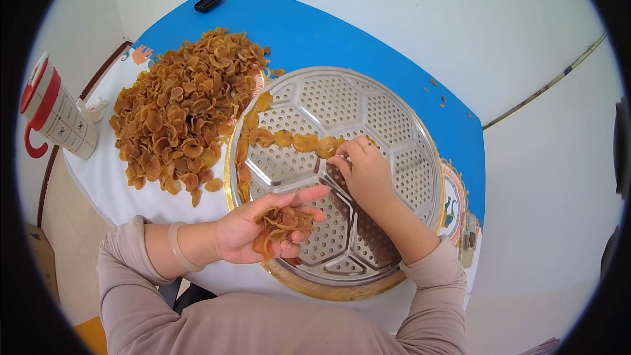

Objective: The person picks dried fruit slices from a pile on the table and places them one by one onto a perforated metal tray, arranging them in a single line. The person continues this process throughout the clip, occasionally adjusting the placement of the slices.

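Observation:
A round perforated metal steamer tray (pixel 330 101) lies before me on a yellow-edged round base. Brown dried slices (pixel 305 142) form a row across its upper part and a curved line along its left rim. My left hand (pixel 271 227), palm up over the tray's lower left, holds a bunch of the same slices (pixel 283 224). The fingertips of my right hand (pixel 365 172) touch the right end of the row; whether they pinch a slice is unclear. Left of the tray rises a large pile of dried slices (pixel 182 103).
A red-lidded cup (pixel 64 113) stands at the far left, beside a crumpled tissue (pixel 92 108). A black object (pixel 209 2) lies on the blue table cover (pixel 305 24) at the back. A small lidded container (pixel 468 239) sits right of the tray. Crumbs lie at the back right.

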{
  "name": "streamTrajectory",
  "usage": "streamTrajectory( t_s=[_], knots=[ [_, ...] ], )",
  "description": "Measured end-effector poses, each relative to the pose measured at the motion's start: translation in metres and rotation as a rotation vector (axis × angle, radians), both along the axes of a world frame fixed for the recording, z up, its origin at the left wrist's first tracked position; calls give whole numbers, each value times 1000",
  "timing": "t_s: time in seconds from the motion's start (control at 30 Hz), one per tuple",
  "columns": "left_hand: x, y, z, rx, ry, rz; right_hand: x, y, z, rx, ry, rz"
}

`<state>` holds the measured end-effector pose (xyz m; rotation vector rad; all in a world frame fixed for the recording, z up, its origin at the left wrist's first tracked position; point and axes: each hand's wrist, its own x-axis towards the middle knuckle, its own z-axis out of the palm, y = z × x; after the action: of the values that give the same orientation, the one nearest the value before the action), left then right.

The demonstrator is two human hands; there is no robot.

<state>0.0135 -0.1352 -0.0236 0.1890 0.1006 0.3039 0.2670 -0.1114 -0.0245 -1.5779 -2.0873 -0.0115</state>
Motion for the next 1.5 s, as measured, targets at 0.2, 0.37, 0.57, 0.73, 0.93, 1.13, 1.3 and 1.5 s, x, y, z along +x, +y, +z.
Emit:
streamTrajectory(
  t_s=[0.2, 0.37, 0.57, 0.73, 0.93, 1.13, 1.3, 1.5],
  knots=[
    [2, -1, 0, -102, 107, 94, -19, -26, 48, -185, 328, -50],
    [-1, -2, -4, -209, 99, 158, -46, -55, 90, -327, 376, 217],
    [4, -2, -3, -126, 216, 85, -61, -50, 66, -14, 256, 439],
    [2, -6, -9, -41, 235, -19, -62, -52, 55, 10, 242, 475],
    [0, -5, -8, 2, 224, -90, -62, -54, 50, -24, 308, 450],
    [1, -3, -10, -50, 118, -73, -57, -58, 61, -389, 661, 271],
    [1, -3, -4, -51, 138, -35, -40, -56, 72, -530, 1117, 103],
    [-1, -4, -5, -75, 181, 1, 46, -16, 92, -287, 1121, -196]
  ],
)
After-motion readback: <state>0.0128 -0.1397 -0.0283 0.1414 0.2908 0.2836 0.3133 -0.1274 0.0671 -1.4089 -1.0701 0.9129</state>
